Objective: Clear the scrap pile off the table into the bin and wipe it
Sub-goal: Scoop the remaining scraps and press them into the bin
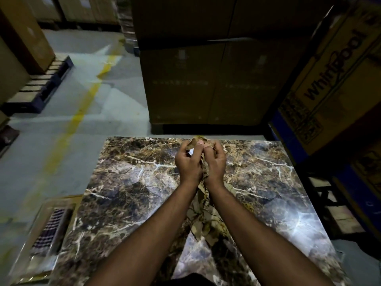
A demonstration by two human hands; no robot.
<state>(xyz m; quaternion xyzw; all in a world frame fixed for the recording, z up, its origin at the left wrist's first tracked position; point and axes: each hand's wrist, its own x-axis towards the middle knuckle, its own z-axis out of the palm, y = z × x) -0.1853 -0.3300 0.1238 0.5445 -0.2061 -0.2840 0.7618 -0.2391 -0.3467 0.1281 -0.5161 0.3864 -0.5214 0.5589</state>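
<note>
Both hands are raised together over the far middle of the dark marble table (127,203). My left hand (188,162) and my right hand (215,162) press against each other, closed around a bunch of brown paper scraps (204,213). Scrap ends stick out above the fingertips and a long crumpled strip hangs down between my wrists toward the table. A small white piece shows at the left thumb. A clear-walled bin (41,234) with a checked cloth inside stands on the floor at the table's left near corner.
Large cardboard boxes (206,79) stand just beyond the table's far edge. Printed appliance cartons (329,79) are stacked close on the right. A pallet (41,83) with boxes sits far left, across open concrete floor with a yellow line (82,108).
</note>
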